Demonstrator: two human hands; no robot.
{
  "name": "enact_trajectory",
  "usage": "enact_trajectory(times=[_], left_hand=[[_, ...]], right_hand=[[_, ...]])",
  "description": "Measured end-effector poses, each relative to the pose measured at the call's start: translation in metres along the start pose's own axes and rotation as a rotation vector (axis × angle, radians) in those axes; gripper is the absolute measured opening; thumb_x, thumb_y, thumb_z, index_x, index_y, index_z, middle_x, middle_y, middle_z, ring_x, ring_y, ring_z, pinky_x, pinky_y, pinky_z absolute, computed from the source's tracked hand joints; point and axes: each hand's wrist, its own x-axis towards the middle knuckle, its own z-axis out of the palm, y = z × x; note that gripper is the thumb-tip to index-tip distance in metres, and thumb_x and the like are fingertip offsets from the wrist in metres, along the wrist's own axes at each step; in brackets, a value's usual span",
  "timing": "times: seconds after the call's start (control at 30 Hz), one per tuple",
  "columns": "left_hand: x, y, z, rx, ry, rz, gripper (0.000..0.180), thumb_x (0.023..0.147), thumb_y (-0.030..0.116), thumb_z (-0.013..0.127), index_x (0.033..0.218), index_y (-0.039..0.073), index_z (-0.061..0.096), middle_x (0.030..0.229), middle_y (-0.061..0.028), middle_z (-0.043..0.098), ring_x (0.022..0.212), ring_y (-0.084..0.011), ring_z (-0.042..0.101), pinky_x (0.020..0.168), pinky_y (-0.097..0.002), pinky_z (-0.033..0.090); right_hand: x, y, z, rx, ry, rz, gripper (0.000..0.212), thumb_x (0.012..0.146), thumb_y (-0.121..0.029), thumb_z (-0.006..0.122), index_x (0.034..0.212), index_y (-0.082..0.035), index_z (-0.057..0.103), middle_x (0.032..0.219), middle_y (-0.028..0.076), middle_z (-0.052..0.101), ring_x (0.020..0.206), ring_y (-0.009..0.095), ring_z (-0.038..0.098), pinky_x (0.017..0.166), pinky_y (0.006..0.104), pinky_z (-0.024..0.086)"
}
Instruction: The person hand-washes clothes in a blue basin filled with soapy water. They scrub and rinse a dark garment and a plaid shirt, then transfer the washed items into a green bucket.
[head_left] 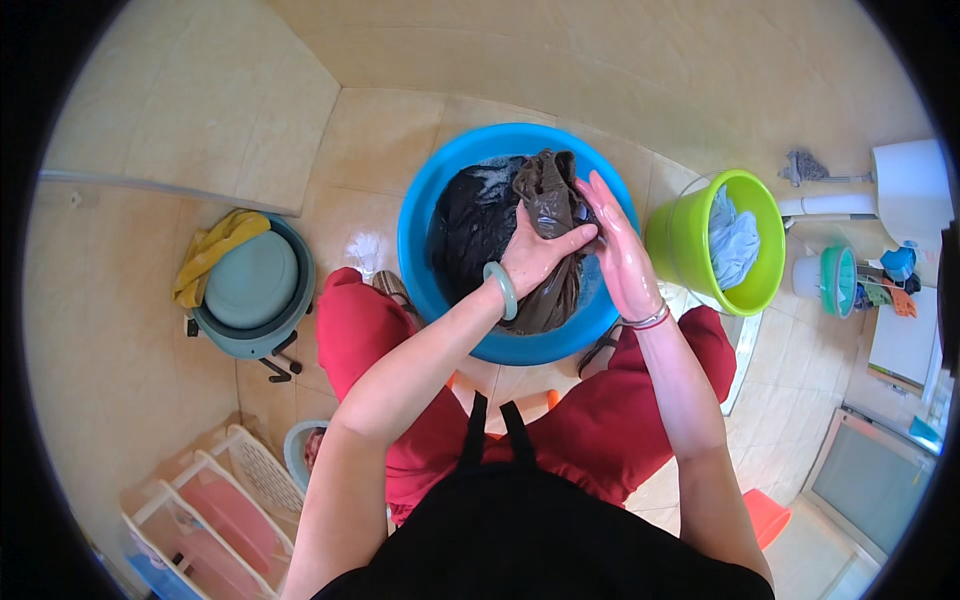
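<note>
A wet brown garment is bunched up over the right part of a round blue basin. My left hand, with a pale green bangle at its wrist, grips this cloth, its thumb lying across toward the right. Beside it, my right hand is held up flat with fingers stretched, wet and soapy, its palm against the edge of the cloth. Black wet cloth with suds on it fills the basin's left part. The left fingertips are partly hidden by the folds.
At right stands a lime green bucket with light blue cloth inside. Left are stacked grey-green basins with a yellow cloth. A white plastic rack is at lower left. My red-trousered knees flank the basin's near side.
</note>
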Motion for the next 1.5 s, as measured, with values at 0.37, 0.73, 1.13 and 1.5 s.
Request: enact_trajectory(times=[0.37,0.73,1.13,1.5], left_hand=[[0.006,0.020,-0.008,-0.503,0.025,-0.401,0.032,0.086,0.024,0.060,0.105,-0.002,0.062,0.092,-0.0076,0.067,0.080,-0.0166,0.065,0.075,-0.0301,0.052],[0.004,0.008,-0.005,-0.892,-0.369,-0.719,0.034,0.090,0.033,0.055,0.105,0.004,0.064,0.096,-0.0082,0.069,0.083,-0.0203,0.066,0.079,-0.0345,0.055],[-0.002,-0.007,0.011,0.150,-0.216,-0.063,0.033,0.088,0.019,0.053,0.112,-0.004,0.056,0.101,-0.0093,0.064,0.090,-0.0166,0.061,0.080,-0.0318,0.049],[-0.006,-0.025,0.010,0.620,-0.031,-0.072,0.032,0.085,0.018,0.052,0.106,-0.005,0.058,0.099,-0.0274,0.063,0.097,-0.0432,0.059,0.088,-0.0426,0.046]], right_hand=[[0.025,0.006,-0.046,-0.239,0.089,-0.203,0.072,0.088,-0.020,0.066,0.149,-0.011,0.028,0.143,0.004,0.040,0.096,0.010,0.050,0.089,0.0297,0.043],[0.039,0.010,-0.033,0.612,-0.156,-0.128,0.071,0.092,-0.054,0.050,0.145,-0.010,0.033,0.149,0.014,0.034,0.135,0.027,0.035,0.112,0.0406,0.027],[0.043,-0.004,-0.020,-0.190,-0.108,-0.113,0.033,0.089,-0.006,0.061,0.122,-0.003,0.059,0.118,0.008,0.062,0.110,0.015,0.055,0.099,0.0297,0.041],[0.051,0.033,-0.025,-0.610,0.255,-0.078,0.032,0.096,-0.026,0.055,0.098,0.003,0.066,0.087,0.010,0.068,0.080,0.014,0.059,0.075,0.0279,0.047]])
